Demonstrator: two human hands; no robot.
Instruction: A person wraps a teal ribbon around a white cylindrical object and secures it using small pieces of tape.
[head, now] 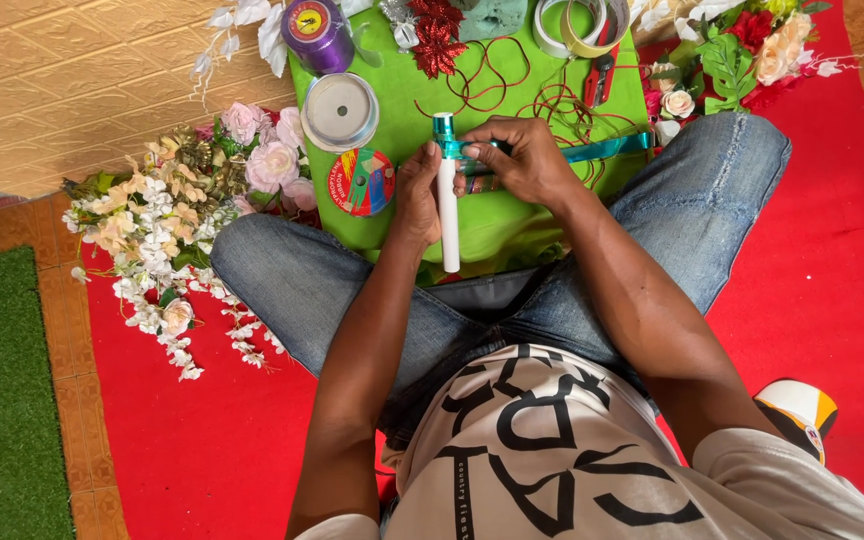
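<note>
Teal ribbon [607, 147] covers only the top of the white tube [448, 220] we grip in our left hand [417, 195], right hand [522, 160] pinching the ribbon, most still bare.

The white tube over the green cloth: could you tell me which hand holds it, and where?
The left hand grips the white tube at mid-length; the right hand holds teal ribbon against its top.
</note>
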